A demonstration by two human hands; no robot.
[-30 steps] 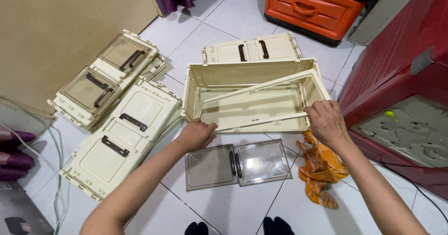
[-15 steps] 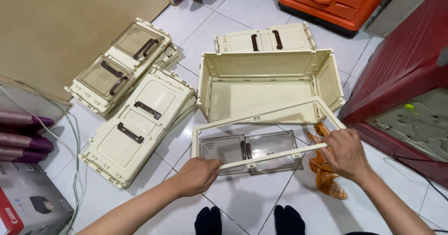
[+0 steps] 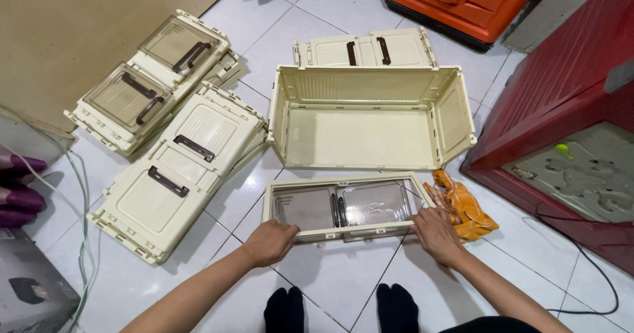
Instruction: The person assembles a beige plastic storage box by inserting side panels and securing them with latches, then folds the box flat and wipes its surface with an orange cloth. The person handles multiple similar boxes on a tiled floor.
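White floor tiles; both hands [image 3: 267, 240] [image 3: 434, 234] grip the cream frame [image 3: 343, 230], fingertips hidden beneath.

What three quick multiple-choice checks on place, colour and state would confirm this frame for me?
1. Where does the cream frame lie?
A. inside the open box
B. on the floor around the two clear panels
C. on the red cabinet

2. What colour is the cloth?
A. orange
B. blue
C. white

3. How is the cream box by the frame?
A. lidded
B. folded flat
C. open and empty

Answers: 1 B, the frame borders the panels, with the left hand and right hand on its near rail; 2 A, it is orange; 3 C, its bare bottom shows.
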